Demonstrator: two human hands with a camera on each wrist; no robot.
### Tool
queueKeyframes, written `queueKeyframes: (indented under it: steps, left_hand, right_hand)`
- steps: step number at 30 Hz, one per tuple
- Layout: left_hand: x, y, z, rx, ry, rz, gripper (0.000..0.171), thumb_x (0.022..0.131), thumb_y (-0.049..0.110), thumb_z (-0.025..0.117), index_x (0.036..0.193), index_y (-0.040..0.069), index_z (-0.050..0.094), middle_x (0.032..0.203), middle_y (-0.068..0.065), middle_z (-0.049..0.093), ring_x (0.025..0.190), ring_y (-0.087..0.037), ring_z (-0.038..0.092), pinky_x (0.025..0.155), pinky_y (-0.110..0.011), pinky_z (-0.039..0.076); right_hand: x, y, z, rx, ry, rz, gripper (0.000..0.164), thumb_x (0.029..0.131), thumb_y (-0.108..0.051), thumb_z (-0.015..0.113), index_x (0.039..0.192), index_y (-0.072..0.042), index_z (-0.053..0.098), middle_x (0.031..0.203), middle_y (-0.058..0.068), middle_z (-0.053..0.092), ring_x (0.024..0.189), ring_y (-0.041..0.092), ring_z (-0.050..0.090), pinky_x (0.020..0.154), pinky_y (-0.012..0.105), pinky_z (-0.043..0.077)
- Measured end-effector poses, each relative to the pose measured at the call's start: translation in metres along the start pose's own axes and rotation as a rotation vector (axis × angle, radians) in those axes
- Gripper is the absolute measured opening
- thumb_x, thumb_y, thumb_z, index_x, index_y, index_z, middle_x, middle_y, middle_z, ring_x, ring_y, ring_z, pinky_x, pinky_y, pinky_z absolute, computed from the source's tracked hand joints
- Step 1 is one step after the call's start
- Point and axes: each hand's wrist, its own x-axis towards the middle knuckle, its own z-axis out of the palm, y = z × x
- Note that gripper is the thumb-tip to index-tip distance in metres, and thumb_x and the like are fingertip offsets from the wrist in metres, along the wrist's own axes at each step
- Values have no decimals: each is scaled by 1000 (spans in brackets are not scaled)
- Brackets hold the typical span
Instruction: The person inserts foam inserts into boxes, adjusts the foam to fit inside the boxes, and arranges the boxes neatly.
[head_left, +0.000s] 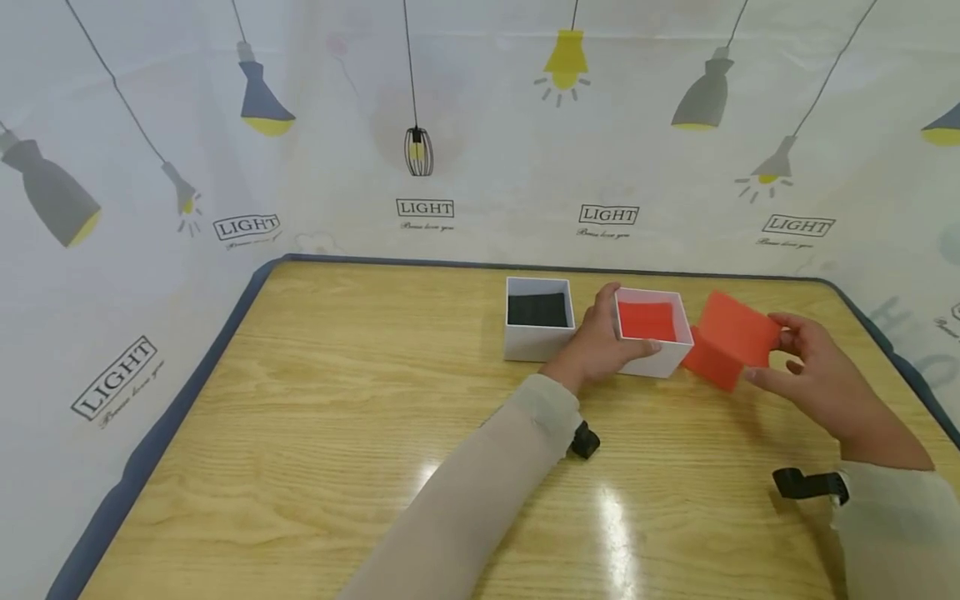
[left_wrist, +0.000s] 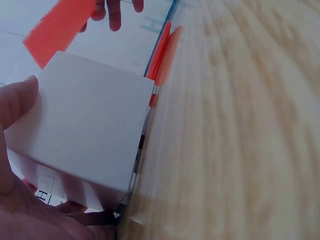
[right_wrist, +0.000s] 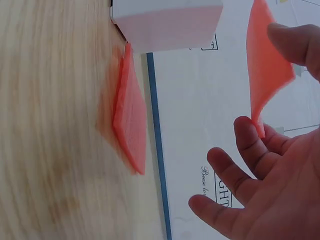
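Observation:
My left hand (head_left: 596, 346) grips a small white open-topped box (head_left: 651, 362), thumb on the near side and fingers round its left side. Red sheets (head_left: 647, 320) lie inside that box. With thumb and fingers, my right hand (head_left: 821, 375) pinches a thin, soft-looking red sheet (head_left: 742, 327) by its edge, raised to the right of the box. The right wrist view shows this sheet (right_wrist: 267, 65) slightly bent. Below it, more red sheet material (right_wrist: 131, 115) lies flat on the table against the box's right side, partly hidden in the head view.
Left of the gripped box stands a second white box (head_left: 538, 343) with black sheets (head_left: 537, 310) inside. Both boxes are near the back edge of the wood-grain table (head_left: 337, 433). A white covering (head_left: 495, 125) printed with lamps rises behind and at the sides.

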Motion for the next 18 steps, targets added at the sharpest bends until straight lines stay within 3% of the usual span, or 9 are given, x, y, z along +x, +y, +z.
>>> queueKeyframes:
  steps: [4,11,18]
  left_hand:
    - [-1,1,0,-10,0,7,102,89,31,86,165,35,18,141,5,50,119,-10,49,104,-39,51]
    - [-1,1,0,-19,-2,6,103,89,32,86,166,35,18,144,4,48,122,-13,50,101,-38,53]
    - [1,0,0,-18,-8,5,104,89,32,86,167,33,17,150,3,46,128,-17,49,106,-42,50]
  right_hand:
    - [8,-9,1,-1,-36,-26,93,101,-25,73,166,3,11,153,34,38,130,44,39,104,80,34]
    - [25,-26,4,-16,-98,-71,95,100,-23,75,166,1,12,150,30,40,136,52,40,106,78,35]
    - [45,-43,7,-26,-186,-67,95,98,-19,75,165,2,11,152,30,37,140,53,36,110,76,35]
